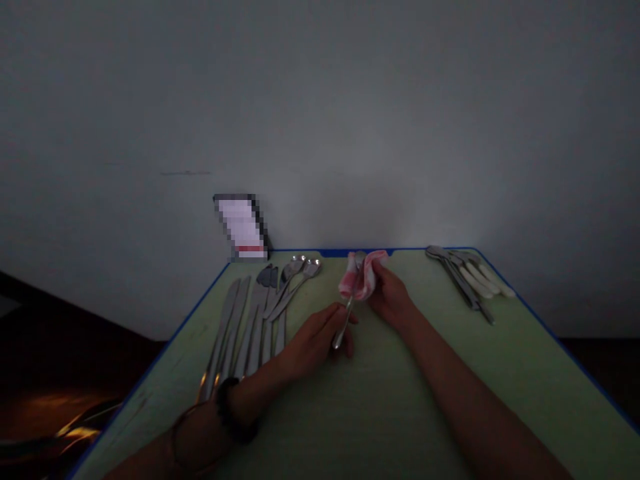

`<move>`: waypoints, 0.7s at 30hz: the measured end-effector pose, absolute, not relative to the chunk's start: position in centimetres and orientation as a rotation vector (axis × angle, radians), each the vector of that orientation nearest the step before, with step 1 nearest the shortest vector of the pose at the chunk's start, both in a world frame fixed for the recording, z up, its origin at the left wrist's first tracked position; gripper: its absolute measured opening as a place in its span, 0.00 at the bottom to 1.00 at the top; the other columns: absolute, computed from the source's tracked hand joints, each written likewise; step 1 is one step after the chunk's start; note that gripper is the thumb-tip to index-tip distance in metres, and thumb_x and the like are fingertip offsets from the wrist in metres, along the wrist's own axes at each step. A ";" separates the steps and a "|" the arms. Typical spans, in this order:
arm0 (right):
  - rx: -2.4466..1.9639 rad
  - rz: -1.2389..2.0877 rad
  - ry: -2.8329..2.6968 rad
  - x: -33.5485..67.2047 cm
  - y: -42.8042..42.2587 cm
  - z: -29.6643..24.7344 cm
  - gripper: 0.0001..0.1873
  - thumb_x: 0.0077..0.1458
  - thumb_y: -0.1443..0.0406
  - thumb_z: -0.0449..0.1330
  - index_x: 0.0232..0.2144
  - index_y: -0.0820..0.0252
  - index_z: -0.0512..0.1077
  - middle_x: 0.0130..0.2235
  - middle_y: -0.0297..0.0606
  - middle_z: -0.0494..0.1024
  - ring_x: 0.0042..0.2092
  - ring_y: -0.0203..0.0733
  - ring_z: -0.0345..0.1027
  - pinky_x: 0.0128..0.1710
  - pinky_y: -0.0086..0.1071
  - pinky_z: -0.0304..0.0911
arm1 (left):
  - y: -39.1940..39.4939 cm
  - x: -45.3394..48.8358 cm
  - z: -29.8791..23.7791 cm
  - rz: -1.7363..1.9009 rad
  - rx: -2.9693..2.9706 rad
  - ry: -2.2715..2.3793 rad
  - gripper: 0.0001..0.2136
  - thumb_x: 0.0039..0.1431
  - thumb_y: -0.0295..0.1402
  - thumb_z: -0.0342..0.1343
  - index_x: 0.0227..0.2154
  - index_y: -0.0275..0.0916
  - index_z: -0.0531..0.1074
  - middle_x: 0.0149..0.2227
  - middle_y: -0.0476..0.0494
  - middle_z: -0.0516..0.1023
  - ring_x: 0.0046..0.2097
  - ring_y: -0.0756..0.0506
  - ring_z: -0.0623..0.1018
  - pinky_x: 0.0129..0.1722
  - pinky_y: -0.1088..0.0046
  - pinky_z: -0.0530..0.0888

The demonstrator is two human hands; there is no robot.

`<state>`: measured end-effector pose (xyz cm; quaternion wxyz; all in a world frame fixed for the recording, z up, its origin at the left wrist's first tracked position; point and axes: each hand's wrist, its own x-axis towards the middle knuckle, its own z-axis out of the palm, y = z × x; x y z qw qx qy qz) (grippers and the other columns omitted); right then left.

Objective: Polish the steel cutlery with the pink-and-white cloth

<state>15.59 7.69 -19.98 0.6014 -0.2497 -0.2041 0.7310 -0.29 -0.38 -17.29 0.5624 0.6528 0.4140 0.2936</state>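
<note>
Near the middle of the table, my left hand (316, 339) is closed on the handle of a metal spoon (342, 327), which slants up and away from me. A pink and white cloth (367, 280) lies around the far end of the spoon, whose bowl shows partly against it. My right hand (393, 295) grips this cloth from the right, its fingers partly hidden behind the folds. Beyond my left wrist, several table knives (231, 320) lie side by side, with small metal spoons (305, 270) at their far right.
On the far right of the green table (395, 407) lies a group of dark-handled and white-handled cutlery (473, 277). A phone-like device with a blurred screen (243, 227) leans at the back left. Behind the table's blue edge rises a grey wall (320, 120).
</note>
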 end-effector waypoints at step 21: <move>-0.228 1.861 -0.459 16.8 6.1 -18.1 0.18 0.56 0.55 0.47 0.39 0.58 0.70 0.40 0.40 0.76 0.41 0.45 0.70 0.44 0.47 0.64 | -0.4 -0.5 -16.7 0.571 1.813 1.071 0.21 0.65 0.40 0.34 0.20 0.37 0.62 0.18 0.53 0.64 0.23 0.53 0.65 0.28 0.76 0.63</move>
